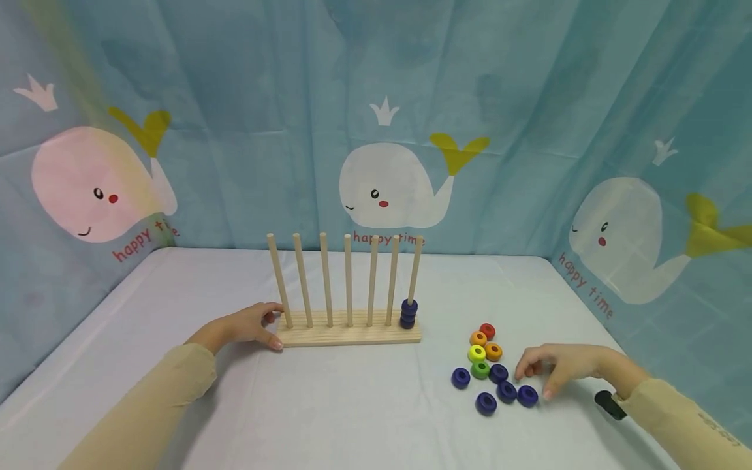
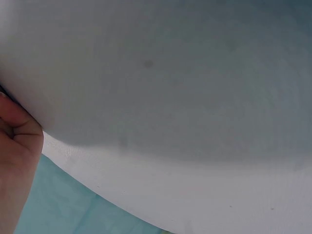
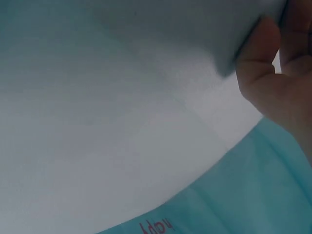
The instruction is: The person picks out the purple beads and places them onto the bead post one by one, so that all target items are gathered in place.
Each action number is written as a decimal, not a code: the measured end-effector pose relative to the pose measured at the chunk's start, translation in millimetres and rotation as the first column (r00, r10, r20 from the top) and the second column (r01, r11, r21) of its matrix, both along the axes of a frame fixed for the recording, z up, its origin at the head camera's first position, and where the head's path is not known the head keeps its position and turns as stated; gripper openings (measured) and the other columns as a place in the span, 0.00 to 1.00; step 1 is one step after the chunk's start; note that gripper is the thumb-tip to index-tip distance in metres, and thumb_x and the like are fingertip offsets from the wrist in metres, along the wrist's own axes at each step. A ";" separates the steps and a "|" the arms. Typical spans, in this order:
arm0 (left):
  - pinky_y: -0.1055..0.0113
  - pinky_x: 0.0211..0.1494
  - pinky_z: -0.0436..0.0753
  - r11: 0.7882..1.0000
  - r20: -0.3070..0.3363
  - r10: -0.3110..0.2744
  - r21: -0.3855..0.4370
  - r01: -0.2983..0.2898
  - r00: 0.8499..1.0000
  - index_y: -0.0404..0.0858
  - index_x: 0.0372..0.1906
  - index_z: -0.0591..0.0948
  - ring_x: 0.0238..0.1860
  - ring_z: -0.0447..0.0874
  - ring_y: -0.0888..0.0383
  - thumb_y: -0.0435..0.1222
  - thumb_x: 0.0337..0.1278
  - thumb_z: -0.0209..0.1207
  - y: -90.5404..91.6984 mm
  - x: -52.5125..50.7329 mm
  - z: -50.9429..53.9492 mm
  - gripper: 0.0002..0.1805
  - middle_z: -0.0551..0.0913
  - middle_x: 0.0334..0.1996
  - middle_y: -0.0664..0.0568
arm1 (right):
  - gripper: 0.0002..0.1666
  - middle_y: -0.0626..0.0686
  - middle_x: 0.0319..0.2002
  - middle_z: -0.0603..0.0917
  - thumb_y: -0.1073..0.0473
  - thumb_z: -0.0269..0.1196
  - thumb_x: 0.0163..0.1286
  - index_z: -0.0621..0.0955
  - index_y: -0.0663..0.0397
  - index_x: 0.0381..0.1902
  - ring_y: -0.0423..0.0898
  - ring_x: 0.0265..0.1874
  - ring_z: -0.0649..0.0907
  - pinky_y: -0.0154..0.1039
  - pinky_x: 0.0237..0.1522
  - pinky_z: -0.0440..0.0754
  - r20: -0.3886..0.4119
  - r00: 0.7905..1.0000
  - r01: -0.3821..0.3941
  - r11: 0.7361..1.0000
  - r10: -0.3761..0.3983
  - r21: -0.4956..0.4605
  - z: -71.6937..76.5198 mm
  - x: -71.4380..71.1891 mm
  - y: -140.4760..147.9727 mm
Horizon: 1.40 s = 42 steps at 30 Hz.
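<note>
Rack (image 1: pixel 346 338): 1, wooden, 7 pegs (image 1: pixel 349 281). Your left hand (image 1: pixel 249 325) grips its left end, thumb at the front. Rack's rightmost peg: stack (image 1: pixel 408 314) of 3 blue beads. Right of the rack, loose: 5 blue rings (image 1: pixel 461 378), 1 green (image 1: pixel 480 370), 1 yellow (image 1: pixel 476 354), 2 orange (image 1: pixel 493 352), 1 red (image 1: pixel 487 331). Your right hand (image 1: pixel 566 365): farther right of the rack, beside the blue rings, fingers loosely bent, thumb parted from them.
</note>
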<state>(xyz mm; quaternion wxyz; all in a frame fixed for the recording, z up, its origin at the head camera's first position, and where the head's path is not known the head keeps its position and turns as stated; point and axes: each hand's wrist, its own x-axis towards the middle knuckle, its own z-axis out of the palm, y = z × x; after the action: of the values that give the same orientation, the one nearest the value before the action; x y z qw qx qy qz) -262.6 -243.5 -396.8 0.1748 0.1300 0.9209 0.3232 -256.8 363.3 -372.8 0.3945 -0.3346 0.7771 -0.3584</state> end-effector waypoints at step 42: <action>0.40 0.60 0.65 1.000 0.000 -0.017 0.012 0.017 1.000 0.23 0.65 0.64 0.54 0.67 0.37 0.41 0.44 0.75 -1.5 2.3 3.7 0.47 0.70 0.51 0.32 | 0.12 0.45 0.40 0.81 0.63 0.67 0.61 0.84 0.52 0.44 0.44 0.40 0.74 0.37 0.40 0.68 -0.134 0.989 0.063 0.998 -0.066 -0.024 -7.9 7.6 -1.3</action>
<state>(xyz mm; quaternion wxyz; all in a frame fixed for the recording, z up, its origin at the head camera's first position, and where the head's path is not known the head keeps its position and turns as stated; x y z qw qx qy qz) -260.3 -245.1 -393.0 0.1770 0.1388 0.9179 0.3270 -249.2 362.0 -380.7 0.3262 -0.3365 0.8088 -0.3552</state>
